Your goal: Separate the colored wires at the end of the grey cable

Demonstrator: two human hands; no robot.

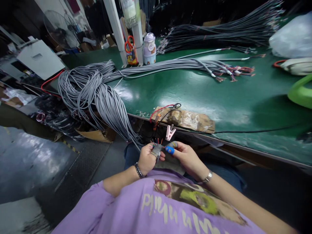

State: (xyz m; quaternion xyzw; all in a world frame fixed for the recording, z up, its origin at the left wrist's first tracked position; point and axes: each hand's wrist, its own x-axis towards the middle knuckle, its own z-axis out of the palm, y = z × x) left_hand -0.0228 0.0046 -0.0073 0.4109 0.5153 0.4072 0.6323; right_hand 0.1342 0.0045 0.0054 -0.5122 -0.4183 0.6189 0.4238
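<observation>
My left hand (148, 159) is closed around the end of a grey cable, with grey wrap on a finger. Several thin coloured wires (158, 142) fan out above its fingertips. Just to the right, my right hand (186, 157) pinches a thin wire; its thumb has a blue cover (169, 150) and its index finger is wrapped in grey and yellow. The two hands are close together in front of the bench edge. A pale pink clip (170, 132) stands just above them, at the edge of a wooden board (195, 121).
A big bundle of grey cables (90, 84) lies over the green bench (151, 91) and hangs off its front left. Black cables (219, 35) lie at the back. Scissors (129, 44) and a lilac cup (149, 48) stand by a post. At right are a plastic bag (292, 35) and a green object (302, 92).
</observation>
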